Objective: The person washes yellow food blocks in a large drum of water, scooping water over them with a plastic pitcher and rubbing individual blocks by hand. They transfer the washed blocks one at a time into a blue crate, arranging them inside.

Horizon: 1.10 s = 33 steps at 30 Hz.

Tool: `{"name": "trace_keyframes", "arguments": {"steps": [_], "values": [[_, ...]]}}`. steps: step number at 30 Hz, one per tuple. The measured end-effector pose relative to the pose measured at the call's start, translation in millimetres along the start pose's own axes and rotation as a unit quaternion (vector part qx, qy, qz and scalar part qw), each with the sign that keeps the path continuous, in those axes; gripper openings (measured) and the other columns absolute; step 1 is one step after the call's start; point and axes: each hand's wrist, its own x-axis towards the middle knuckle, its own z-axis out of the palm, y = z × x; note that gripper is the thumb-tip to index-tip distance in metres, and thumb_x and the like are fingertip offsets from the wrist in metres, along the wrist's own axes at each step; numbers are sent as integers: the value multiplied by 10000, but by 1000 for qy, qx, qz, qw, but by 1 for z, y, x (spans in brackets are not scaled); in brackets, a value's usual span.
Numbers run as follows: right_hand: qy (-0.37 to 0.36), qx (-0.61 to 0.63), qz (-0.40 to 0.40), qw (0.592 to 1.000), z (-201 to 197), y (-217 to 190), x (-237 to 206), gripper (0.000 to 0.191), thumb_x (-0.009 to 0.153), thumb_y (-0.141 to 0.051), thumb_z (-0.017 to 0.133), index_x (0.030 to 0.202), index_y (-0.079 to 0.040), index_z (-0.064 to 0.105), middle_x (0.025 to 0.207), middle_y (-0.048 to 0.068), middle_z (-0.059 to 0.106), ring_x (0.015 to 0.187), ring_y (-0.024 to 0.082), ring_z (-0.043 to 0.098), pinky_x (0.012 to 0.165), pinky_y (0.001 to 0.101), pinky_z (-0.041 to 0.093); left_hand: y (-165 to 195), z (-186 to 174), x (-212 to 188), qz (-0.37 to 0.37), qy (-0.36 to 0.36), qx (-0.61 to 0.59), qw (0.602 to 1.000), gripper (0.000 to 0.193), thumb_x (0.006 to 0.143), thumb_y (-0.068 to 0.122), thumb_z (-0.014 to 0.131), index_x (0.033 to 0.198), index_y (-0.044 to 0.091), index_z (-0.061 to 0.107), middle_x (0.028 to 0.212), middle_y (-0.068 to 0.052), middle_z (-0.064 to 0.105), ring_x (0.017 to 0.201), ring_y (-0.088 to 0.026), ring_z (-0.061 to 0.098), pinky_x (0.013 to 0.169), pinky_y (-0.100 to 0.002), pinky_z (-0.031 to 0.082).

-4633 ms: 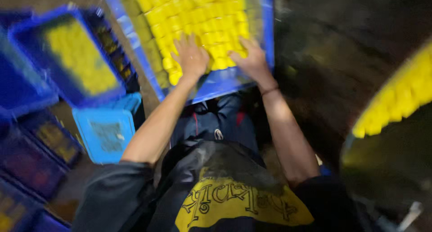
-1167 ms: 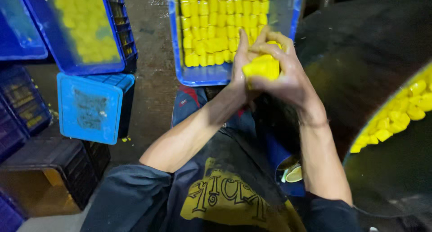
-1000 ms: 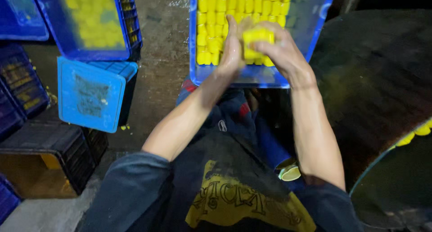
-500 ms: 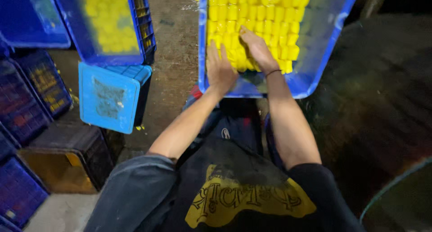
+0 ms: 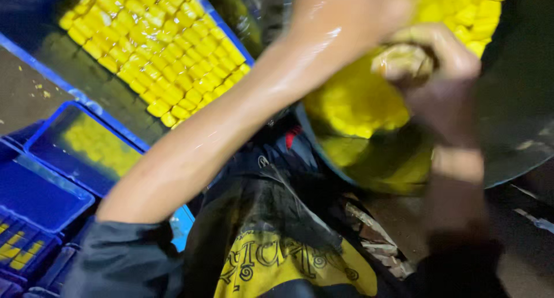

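Note:
My right hand [image 5: 438,84] is curled shut around a clump of pale yellow pieces [image 5: 404,60] above a big dark round pan [image 5: 511,153] heaped with yellow blocks [image 5: 352,101]. My wet left forearm [image 5: 242,113] crosses the view from lower left to the top, over the pan's near side. The frame's top edge cuts off its hand. A blue tray [image 5: 234,38] packed with rows of yellow blocks [image 5: 156,44] lies at the upper left, apart from both arms.
Lower left holds another blue crate [image 5: 55,130] with yellow pieces [image 5: 98,145] inside, and more stacked blue crates [image 5: 34,200] beside it. My dark apron with a yellow print [image 5: 288,257] fills the bottom centre. Wet dark floor [image 5: 23,90] shows at the left.
The view has swung from the blue tray to the round pan. Both hands left the tray's blocks; my right hand now grips yellow pieces over the pan.

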Motion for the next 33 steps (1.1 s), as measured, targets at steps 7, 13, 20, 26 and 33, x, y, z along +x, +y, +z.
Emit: {"name": "trace_keyframes", "arguments": {"steps": [7, 13, 20, 26, 33], "values": [[-196, -243, 26, 950, 12, 293, -8, 521, 748, -324, 802, 1148, -5, 704, 1021, 274, 706, 926, 471, 664, 778, 530, 531, -10, 151, -56, -36, -666, 272, 694, 233, 908, 203, 691, 1128, 170, 760, 1172, -84, 735, 1095, -313, 702, 861, -426, 574], [-284, -271, 123, 912, 78, 357, -25, 230, 822, -220, 709, 978, -52, 731, 966, 247, 722, 938, 445, 696, 818, 542, 563, -77, 178, -148, -141, -644, 389, 644, 205, 925, 159, 683, 1111, 170, 767, 1181, -64, 729, 1137, -277, 680, 830, -441, 578], [-323, -19, 105, 940, 10, 333, 47, 320, 804, -259, 743, 1061, -72, 702, 919, 197, 716, 830, 346, 703, 755, 466, 554, -88, 148, -118, -21, -674, 348, 651, 251, 983, 148, 617, 1203, 51, 687, 1206, -146, 667, 1193, -291, 571, 956, -438, 482], [-89, -130, -12, 987, -14, 296, 170, 324, 931, -288, 852, 937, -13, 680, 943, 224, 694, 903, 397, 681, 797, 461, 552, -86, 141, -21, -14, -653, 457, 604, 268, 867, 124, 672, 1114, 30, 717, 1443, -188, 383, 1300, -372, 395, 944, -473, 487], [-13, -283, -166, 945, 51, 276, 245, 231, 781, 0, 761, 996, -68, 712, 1062, 177, 694, 982, 387, 673, 801, 482, 545, -139, 155, -2, -9, -585, 418, 695, 259, 1004, 219, 581, 1141, 80, 751, 1396, -144, 542, 1369, -364, 420, 1012, -570, 456]]}}
